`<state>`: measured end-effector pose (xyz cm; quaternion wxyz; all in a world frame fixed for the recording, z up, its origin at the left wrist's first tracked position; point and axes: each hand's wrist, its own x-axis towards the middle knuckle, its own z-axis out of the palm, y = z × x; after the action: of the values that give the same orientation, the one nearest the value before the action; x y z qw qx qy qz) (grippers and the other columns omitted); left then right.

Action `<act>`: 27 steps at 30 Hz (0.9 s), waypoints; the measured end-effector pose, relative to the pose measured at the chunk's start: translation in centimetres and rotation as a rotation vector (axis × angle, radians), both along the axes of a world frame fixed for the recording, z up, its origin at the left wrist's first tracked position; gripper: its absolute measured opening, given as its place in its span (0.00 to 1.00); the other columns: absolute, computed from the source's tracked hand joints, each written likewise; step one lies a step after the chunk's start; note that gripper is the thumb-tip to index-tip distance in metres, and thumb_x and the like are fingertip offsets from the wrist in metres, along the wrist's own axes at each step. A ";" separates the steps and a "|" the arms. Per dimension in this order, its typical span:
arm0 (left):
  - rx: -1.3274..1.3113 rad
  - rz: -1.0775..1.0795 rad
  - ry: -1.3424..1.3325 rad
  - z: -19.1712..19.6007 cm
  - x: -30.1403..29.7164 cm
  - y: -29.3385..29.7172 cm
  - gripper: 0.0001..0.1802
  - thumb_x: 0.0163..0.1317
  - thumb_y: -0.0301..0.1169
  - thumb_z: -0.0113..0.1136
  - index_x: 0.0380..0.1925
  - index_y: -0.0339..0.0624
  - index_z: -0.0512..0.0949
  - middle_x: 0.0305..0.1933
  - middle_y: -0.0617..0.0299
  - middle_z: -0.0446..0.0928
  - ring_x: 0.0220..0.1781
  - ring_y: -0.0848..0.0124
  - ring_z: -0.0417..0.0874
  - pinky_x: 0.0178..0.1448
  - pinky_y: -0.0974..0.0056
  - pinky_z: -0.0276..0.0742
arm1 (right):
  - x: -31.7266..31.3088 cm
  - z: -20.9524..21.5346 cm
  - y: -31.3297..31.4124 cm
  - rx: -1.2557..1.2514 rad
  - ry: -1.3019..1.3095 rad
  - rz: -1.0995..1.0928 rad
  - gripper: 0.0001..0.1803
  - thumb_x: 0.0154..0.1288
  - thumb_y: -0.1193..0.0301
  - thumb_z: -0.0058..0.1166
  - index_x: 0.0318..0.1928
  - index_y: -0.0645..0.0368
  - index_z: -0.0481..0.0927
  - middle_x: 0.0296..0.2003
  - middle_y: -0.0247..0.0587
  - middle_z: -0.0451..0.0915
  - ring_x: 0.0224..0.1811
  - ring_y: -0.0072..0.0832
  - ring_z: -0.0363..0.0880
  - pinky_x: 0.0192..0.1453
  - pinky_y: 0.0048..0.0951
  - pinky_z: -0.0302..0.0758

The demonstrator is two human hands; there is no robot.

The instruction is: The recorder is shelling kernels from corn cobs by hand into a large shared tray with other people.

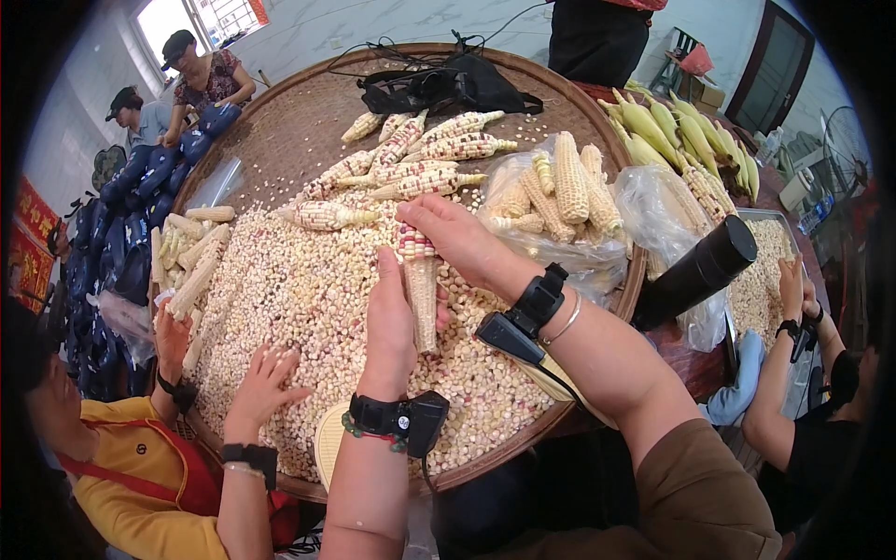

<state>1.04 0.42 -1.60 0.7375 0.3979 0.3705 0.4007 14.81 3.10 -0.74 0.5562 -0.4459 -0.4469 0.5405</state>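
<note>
The corn cob [423, 289] points down toward the person, its red-flecked upper end pinched between the thumb and fingers of the right hand [457, 238], while the left hand [390, 315] curls round the bare lower part, thumb raised along one side and fingers behind. Past this one cob lie about nine speckled cobs [453, 147], then one clear plastic bag [597, 271] of stripped cobs [570, 177] and one black cylinder [700, 271]. Loose kernels [299, 257] thickly cover the near part of a round brown tray [280, 131], in a room with pale marbled walls [322, 28], a bright window [168, 21] and a dark door [770, 70].
</note>
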 end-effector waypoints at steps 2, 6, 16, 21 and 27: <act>0.001 0.000 0.160 0.6 0.1 0.0 0.27 0.73 0.53 0.38 0.42 0.39 0.73 0.25 0.58 0.77 0.18 0.72 0.77 0.20 0.69 0.73 | -0.1 -0.3 0.2 0.029 -0.068 -0.023 0.13 0.73 0.61 0.50 0.41 0.59 0.76 0.33 0.27 0.73 0.36 0.15 0.67 0.42 0.20 0.66; 0.140 -0.010 0.253 -0.6 0.2 0.2 0.24 0.73 0.51 0.42 0.43 0.40 0.73 0.25 0.59 0.76 0.17 0.73 0.76 0.20 0.70 0.72 | 0.1 -0.5 0.2 0.024 -0.109 -0.037 0.13 0.73 0.61 0.50 0.42 0.60 0.76 0.34 0.27 0.72 0.37 0.14 0.65 0.43 0.20 0.66; 0.191 0.026 0.174 -0.7 -0.3 0.1 0.21 0.74 0.48 0.41 0.44 0.40 0.72 0.24 0.61 0.75 0.16 0.74 0.74 0.20 0.70 0.71 | -0.1 -0.4 0.3 0.041 -0.090 -0.014 0.14 0.73 0.61 0.49 0.42 0.59 0.77 0.34 0.26 0.71 0.37 0.14 0.64 0.42 0.20 0.65; 0.181 0.015 0.151 -1.1 0.0 0.2 0.22 0.75 0.49 0.40 0.42 0.40 0.72 0.24 0.60 0.74 0.16 0.74 0.74 0.20 0.70 0.70 | 0.1 -0.4 0.2 0.028 -0.128 -0.038 0.14 0.72 0.60 0.50 0.42 0.60 0.77 0.33 0.26 0.71 0.36 0.14 0.64 0.41 0.20 0.64; 0.167 0.034 0.154 -0.9 -0.1 0.3 0.25 0.75 0.50 0.36 0.39 0.39 0.73 0.23 0.58 0.75 0.16 0.71 0.74 0.20 0.68 0.71 | 0.2 0.0 0.0 0.030 -0.144 -0.037 0.15 0.73 0.60 0.50 0.44 0.60 0.77 0.34 0.26 0.73 0.36 0.14 0.65 0.41 0.20 0.65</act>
<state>0.91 0.72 -2.53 0.6641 0.4813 0.3981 0.4108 15.01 3.15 -0.78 0.5394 -0.4833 -0.4854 0.4898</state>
